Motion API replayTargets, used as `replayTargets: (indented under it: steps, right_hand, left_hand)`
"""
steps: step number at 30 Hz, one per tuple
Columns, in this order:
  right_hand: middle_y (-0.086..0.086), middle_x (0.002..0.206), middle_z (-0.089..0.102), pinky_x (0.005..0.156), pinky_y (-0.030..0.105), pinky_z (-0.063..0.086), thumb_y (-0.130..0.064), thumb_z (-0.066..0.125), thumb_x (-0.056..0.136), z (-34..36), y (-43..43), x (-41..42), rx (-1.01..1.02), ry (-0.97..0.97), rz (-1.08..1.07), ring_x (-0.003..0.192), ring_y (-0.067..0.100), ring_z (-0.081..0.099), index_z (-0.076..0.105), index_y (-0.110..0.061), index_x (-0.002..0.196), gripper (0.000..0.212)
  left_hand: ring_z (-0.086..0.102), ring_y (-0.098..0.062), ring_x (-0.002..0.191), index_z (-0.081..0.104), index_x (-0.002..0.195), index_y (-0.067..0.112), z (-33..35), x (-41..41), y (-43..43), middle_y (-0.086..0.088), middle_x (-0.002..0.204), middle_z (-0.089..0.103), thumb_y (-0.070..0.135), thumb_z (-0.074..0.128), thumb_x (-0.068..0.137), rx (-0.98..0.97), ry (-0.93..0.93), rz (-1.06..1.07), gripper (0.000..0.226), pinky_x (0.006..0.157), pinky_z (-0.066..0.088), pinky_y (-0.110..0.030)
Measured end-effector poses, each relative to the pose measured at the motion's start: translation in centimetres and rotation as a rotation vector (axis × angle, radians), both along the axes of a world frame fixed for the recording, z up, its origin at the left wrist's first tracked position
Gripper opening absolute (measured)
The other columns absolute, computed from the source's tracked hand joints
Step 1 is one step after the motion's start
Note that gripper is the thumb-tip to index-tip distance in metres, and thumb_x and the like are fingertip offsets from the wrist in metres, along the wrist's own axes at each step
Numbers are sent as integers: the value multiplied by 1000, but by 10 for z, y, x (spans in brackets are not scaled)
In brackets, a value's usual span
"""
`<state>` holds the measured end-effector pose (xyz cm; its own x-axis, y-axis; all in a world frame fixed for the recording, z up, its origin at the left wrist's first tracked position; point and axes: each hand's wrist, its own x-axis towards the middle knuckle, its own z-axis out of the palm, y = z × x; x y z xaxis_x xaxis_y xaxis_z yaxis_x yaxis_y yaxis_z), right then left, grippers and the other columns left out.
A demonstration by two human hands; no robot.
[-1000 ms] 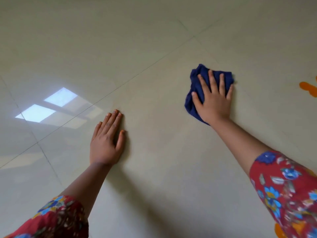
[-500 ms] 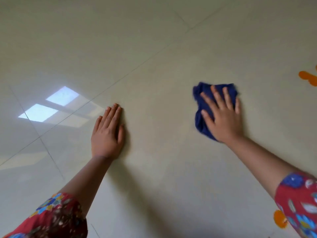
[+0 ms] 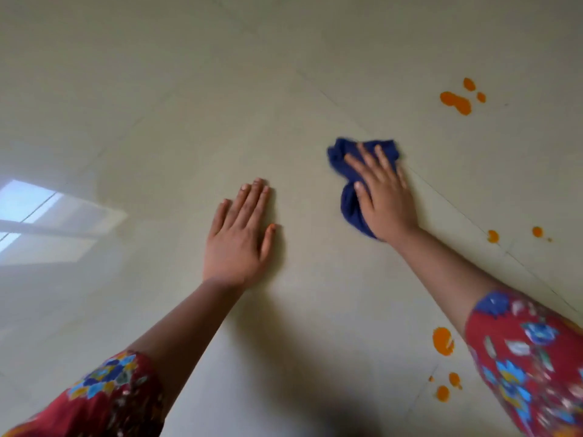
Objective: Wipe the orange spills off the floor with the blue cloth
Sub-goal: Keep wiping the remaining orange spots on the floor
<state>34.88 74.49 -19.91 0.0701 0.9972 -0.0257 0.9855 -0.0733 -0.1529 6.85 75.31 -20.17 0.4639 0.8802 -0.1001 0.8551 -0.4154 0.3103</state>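
A crumpled blue cloth point(image 3: 348, 200) lies on the pale tiled floor point(image 3: 189, 89). My right hand point(image 3: 383, 197) presses flat on top of it with straight, spread fingers. My left hand point(image 3: 241, 238) rests flat on the bare floor to the left, fingers straight. Orange spills show to the right: a large blot with two drops at the far right point(image 3: 456, 102), two small drops beside my right forearm point(image 3: 492, 236), one big blot near my right sleeve point(image 3: 442, 341), and small drops below it point(image 3: 443, 393).
Grout lines point(image 3: 457, 203) cross the glossy tiles. A window's reflection point(image 3: 28, 212) glares on the floor at the left edge. My red flowered sleeves point(image 3: 530, 367) fill the lower corners.
My right hand has slid the cloth toward me and to the right. The view has swung right, so more orange spills show. My left hand stays flat on the floor.
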Motion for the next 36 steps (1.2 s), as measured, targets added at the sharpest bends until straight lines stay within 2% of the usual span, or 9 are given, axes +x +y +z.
replayTargets:
  steps: [3, 9, 13, 17, 21, 24, 30, 35, 36]
  right_hand:
    - [0, 157, 33, 115, 46, 23, -35, 24, 91, 3, 41, -20, 35, 70, -238, 146, 25, 26, 42, -24, 146, 58]
    - [-3, 161, 21, 119, 43, 15, -38, 31, 100, 6, -78, -50, -38, -34, 361, 149, 22, 16, 28, -29, 152, 53]
    - [-1, 160, 22, 115, 51, 22, -46, 31, 98, 3, -75, 36, -37, -79, -24, 149, 25, 17, 25, -32, 151, 55]
    - [-2, 162, 18, 118, 51, 15, -59, 29, 95, 0, -30, 9, -8, -116, -226, 149, 28, 14, 25, -33, 152, 63]
    - [-2, 162, 18, 118, 51, 16, -52, 30, 98, -3, -76, -64, -9, -71, 134, 149, 28, 13, 24, -34, 153, 58]
    - [-5, 161, 19, 118, 46, 17, -46, 30, 100, 3, -101, -45, -34, -54, 325, 149, 23, 17, 24, -33, 152, 54]
    - [0, 160, 24, 117, 48, 20, -43, 24, 99, -5, -38, 12, 25, -84, -361, 148, 25, 18, 29, -25, 152, 55]
    - [0, 162, 16, 119, 48, 12, -45, 28, 101, 2, -111, -44, -77, -130, 523, 150, 29, 12, 17, -29, 154, 56]
    - [-2, 162, 15, 120, 47, 10, -46, 27, 102, 6, -123, -33, -101, -111, 582, 150, 27, 10, 17, -31, 154, 55]
  left_hand:
    - [5, -11, 149, 15, 154, 23, 2, 2, 0, 7, 162, 9, 43, 26, 98, 2, 4, 5, 60, 121, 9, -35]
    - [5, -10, 149, 15, 154, 25, 3, 1, -1, 8, 161, 9, 42, 27, 99, 8, -6, 18, 59, 121, 9, -34]
    - [6, -10, 149, 14, 155, 25, 4, 4, -3, 8, 161, 9, 39, 29, 98, 10, -12, 24, 60, 121, 11, -36]
    - [5, -9, 149, 13, 155, 25, 5, 3, -4, 9, 162, 8, 39, 29, 98, -5, -3, 27, 61, 121, 11, -36]
    - [4, -9, 149, 12, 155, 25, 4, 2, -5, 8, 162, 9, 41, 28, 98, 8, 1, 24, 61, 121, 11, -36]
    - [5, -9, 149, 13, 155, 25, 5, 3, -3, 8, 162, 9, 41, 27, 98, 8, 0, 17, 61, 121, 11, -36]
    - [3, -8, 149, 12, 155, 25, 4, 3, -1, 9, 162, 8, 41, 27, 98, 5, 5, 12, 61, 121, 10, -36]
    - [7, -9, 149, 15, 154, 25, 5, 0, -1, 8, 161, 11, 41, 30, 97, -1, -20, 3, 62, 120, 13, -37]
    - [7, -9, 149, 16, 154, 25, 6, 1, -1, 8, 161, 11, 41, 30, 97, -1, -21, 3, 62, 120, 14, -37]
